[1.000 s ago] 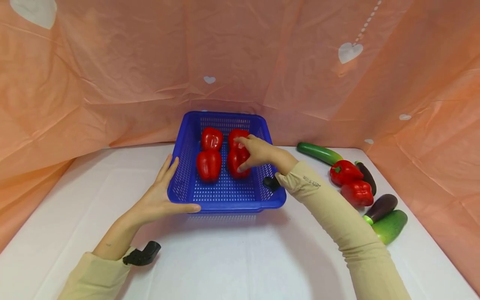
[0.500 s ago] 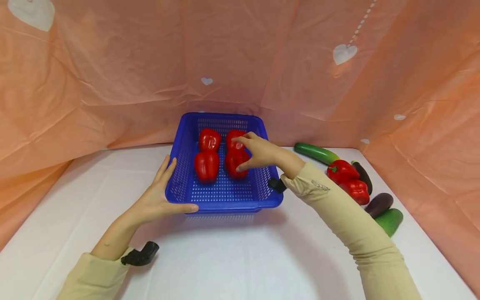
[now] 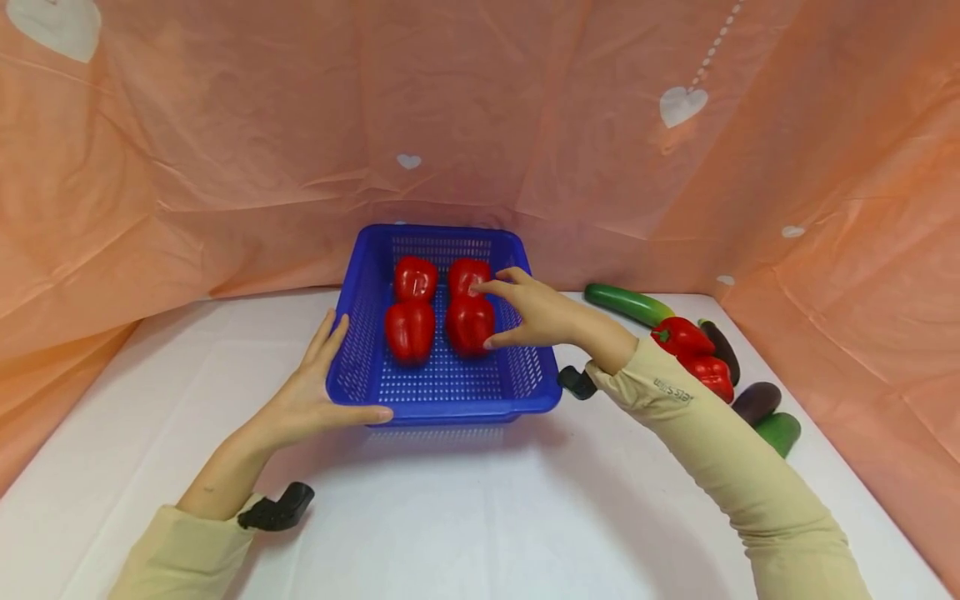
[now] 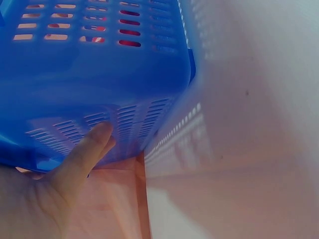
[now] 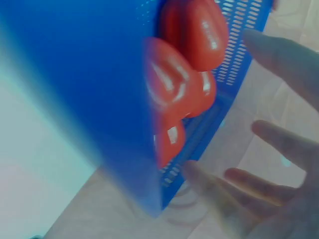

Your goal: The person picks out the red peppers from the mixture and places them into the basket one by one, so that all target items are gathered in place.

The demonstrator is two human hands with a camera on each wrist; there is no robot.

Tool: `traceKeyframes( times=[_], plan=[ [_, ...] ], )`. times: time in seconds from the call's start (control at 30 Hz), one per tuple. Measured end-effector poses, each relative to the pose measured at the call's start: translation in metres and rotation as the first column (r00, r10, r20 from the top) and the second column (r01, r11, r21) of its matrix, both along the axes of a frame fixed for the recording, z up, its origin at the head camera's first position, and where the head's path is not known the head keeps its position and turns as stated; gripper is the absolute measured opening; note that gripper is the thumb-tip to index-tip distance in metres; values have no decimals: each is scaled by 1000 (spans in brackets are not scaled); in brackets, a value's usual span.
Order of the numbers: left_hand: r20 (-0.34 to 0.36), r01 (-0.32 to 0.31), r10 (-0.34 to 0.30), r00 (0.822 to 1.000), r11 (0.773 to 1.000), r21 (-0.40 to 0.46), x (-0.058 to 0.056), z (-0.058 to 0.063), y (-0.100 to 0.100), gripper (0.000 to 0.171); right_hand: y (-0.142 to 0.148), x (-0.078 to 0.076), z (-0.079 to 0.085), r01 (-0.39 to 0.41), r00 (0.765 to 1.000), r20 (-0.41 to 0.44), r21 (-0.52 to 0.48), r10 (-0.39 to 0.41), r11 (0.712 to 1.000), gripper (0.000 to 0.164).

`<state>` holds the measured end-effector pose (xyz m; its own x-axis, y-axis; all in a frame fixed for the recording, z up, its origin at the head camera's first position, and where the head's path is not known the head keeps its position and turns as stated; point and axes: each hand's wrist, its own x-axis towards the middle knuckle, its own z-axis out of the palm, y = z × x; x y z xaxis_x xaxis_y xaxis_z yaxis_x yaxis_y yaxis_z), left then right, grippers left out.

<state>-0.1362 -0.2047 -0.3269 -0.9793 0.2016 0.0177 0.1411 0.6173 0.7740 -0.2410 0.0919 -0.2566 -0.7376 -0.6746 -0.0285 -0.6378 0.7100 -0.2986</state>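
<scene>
A blue perforated plastic basket (image 3: 442,408) stands on the white table, with several red bell peppers (image 3: 410,332) in two columns inside. My left hand (image 3: 300,404) is at the basket's front left corner: straight fingers along the left side, thumb along the front rim. In the left wrist view a finger (image 4: 82,154) lies against the slotted blue wall. My right hand (image 3: 543,312) hovers over the basket's right rim with spread fingers and holds nothing. Its fingertips are close beside the right-hand front pepper (image 3: 468,325). In the right wrist view, a gap shows between the fingers and the peppers (image 5: 207,37).
To the right lie a cucumber (image 3: 628,302), two more red bell peppers (image 3: 708,375), eggplants (image 3: 756,402) and a green vegetable (image 3: 780,432), partly behind my right sleeve (image 3: 720,450). An orange cloth (image 3: 450,108) with white hearts rises behind the table.
My right hand has come away from the front right pepper and moved right, toward the basket's rim. The left hand keeps its place on the basket. The head view has shifted slightly.
</scene>
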Motion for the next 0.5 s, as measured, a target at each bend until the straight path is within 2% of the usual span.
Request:
traceKeyframes(
  times=[0.33, 0.5],
  plan=[
    [2, 6, -6, 1000, 1000, 15, 0, -2, -1, 128, 20, 5, -15, -41, 998, -54, -78, 37, 996, 67],
    [3, 7, -7, 1000, 1000, 12, 0, -3, -1, 128, 29, 8, -22, -28, 999, -50, -113, 23, 993, 64]
  ],
)
